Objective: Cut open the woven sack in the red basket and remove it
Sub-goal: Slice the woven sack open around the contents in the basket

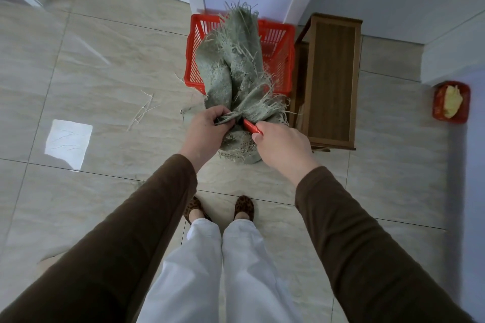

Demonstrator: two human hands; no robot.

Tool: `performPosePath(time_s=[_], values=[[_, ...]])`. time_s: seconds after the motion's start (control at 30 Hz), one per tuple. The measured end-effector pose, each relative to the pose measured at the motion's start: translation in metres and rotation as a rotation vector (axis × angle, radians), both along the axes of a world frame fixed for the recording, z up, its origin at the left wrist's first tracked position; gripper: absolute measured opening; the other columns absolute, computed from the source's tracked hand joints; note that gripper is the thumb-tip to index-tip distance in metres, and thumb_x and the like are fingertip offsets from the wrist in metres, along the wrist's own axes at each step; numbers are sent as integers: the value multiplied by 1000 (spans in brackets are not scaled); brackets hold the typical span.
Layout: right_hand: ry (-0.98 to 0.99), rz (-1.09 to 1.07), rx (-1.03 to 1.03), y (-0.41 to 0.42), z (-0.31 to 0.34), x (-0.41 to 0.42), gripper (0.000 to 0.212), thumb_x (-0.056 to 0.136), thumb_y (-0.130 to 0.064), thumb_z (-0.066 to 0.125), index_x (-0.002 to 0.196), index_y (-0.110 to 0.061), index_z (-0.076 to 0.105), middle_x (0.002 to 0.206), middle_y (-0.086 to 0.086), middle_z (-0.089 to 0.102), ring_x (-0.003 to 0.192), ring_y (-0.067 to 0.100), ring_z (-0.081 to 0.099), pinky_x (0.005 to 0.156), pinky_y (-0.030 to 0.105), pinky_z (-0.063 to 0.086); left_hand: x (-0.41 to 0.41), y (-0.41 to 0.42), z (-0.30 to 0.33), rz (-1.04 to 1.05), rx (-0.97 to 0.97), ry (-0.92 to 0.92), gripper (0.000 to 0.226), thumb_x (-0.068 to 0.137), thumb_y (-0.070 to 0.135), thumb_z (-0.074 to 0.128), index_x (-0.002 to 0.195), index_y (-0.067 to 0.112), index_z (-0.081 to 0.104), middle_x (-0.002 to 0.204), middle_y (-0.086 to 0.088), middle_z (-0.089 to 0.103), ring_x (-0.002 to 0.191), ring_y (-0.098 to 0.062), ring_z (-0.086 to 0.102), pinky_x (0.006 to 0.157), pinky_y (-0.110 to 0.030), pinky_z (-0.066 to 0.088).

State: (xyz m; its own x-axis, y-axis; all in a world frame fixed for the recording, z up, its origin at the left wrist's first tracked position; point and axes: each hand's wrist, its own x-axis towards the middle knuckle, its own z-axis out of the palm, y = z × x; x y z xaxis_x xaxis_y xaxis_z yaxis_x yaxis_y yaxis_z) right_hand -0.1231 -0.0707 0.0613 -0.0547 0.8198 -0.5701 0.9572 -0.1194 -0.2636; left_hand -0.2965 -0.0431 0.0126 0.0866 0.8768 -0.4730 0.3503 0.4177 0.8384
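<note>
A grey-green woven sack (236, 68) with badly frayed edges hangs out of the red plastic basket (275, 42) on the tiled floor and trails toward my feet. My left hand (204, 128) grips a bunched fold of the sack at its near end. My right hand (280, 147) holds a red-handled cutter (250, 126), whose tip points into the gathered fabric right beside the left hand's fingers. The blade itself is hidden in the fabric.
A brown wooden stool (330, 81) stands right of the basket, touching it. Loose pale strands (143, 110) lie on the floor at left. A small red tray with something yellow (451, 102) sits at far right. White walls stand behind the basket.
</note>
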Motion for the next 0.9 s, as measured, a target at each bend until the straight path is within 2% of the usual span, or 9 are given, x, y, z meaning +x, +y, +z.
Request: performPosePath(time_s=[0.1, 0.23, 0.27, 0.37, 0.5, 0.57, 0.67, 0.77, 0.9], values=[[42, 24, -17, 3, 0, 3, 17, 109, -37, 39, 100, -29, 51, 80, -6, 55, 76, 24, 59, 59, 36, 37, -5, -1, 1, 42, -14, -57, 27, 102, 5, 62, 81, 20, 68, 60, 12, 66, 52, -6, 62, 49, -24, 56], [114, -80, 13, 0, -1, 3, 22, 110, -38, 38, 99, -27, 52, 81, -4, 59, 72, 22, 59, 58, 35, 40, -7, 2, 2, 11, -15, -85, 17, 102, 3, 60, 87, 10, 64, 76, -7, 65, 66, -22, 66, 60, -43, 63], [119, -105, 8, -2, -2, 2, 21, 110, -37, 37, 100, -26, 51, 82, -3, 59, 73, 23, 59, 58, 35, 39, -6, 2, 3, -2, -9, -89, 20, 102, 2, 59, 86, 13, 64, 77, -7, 64, 66, -22, 66, 60, -43, 63], [75, -88, 30, -6, -4, -2, 18, 110, -37, 38, 101, -27, 51, 82, -3, 60, 76, 26, 61, 58, 35, 37, -4, -1, 4, -20, 25, -92, 29, 102, 0, 58, 82, 21, 64, 71, 3, 64, 60, -11, 65, 51, -31, 60], [157, -113, 32, -5, -6, -8, 22, 110, -38, 40, 100, -25, 54, 81, -3, 60, 73, 24, 60, 59, 36, 39, -2, -6, 0, 31, 6, -85, 20, 104, 6, 58, 88, 18, 62, 75, -3, 61, 57, -8, 61, 47, -26, 54], [250, -206, -39, -6, -10, -11, 24, 110, -38, 40, 103, -24, 58, 84, -1, 64, 74, 25, 63, 60, 39, 44, 3, -7, 0, 55, -9, -79, 13, 103, 7, 60, 98, 19, 60, 85, -3, 66, 67, -13, 64, 50, -28, 55], [352, -305, -111, -7, -15, -13, 26, 110, -36, 39, 109, -21, 61, 90, 5, 69, 69, 25, 62, 66, 44, 52, 9, -9, -2, 56, -95, -118, 27, 104, 5, 57, 124, 23, 61, 106, -4, 69, 73, -14, 65, 49, -26, 55], [382, -367, -125, -9, -19, -15, 27, 110, -35, 39, 104, -19, 60, 90, 8, 69, 65, 24, 59, 65, 43, 51, 14, -11, -8, 74, -227, -161, 19, 106, 7, 55, 118, 5, 71, 89, -17, 65, 59, -18, 59, 49, -24, 52], [352, -419, -97, -12, -22, -15, 28, 110, -37, 39, 93, -23, 57, 87, 4, 66, 67, 24, 59, 61, 39, 45, 16, -12, -13, 62, -246, -109, 14, 106, 13, 59, 101, 8, 71, 68, -4, 61, 38, -3, 54, 38, -18, 46]])
